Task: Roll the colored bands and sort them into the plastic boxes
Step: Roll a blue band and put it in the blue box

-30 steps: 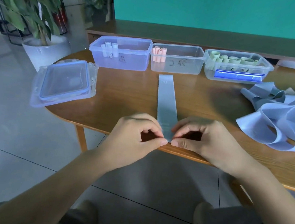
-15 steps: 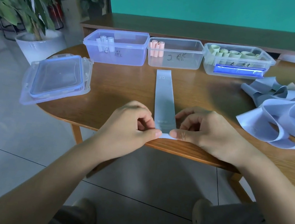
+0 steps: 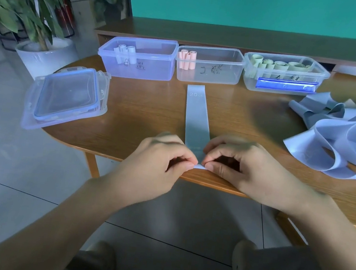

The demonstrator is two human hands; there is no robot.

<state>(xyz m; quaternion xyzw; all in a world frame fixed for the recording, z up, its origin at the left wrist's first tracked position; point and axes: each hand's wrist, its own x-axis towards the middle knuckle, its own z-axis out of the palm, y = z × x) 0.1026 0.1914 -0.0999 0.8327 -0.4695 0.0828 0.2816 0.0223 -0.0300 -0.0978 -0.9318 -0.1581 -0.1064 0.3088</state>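
Left hand: fingers curled, pinching the near end of the blue band at the table edge.
Right hand: pinches the same end.
Band print: "20", far end.
Boxes: blue box, clear box, green-roll box; handwriting illegible.
Right: loose bands.
Left: lid.

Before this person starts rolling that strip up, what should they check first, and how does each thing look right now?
1. Both hands grip the near end: left hand and right hand pinch it. Ok.
2. Pale blue flat rubber band lies straight on the wooden table. Ok.
3. First fold tight: hidden by fingers. Cannot tell.
4. Matching blue-tinted plastic box holding pale blue rolls is open, with room. Ok.
5. Path ahead free: the strip's far end stops short of the clear middle box. Ok.
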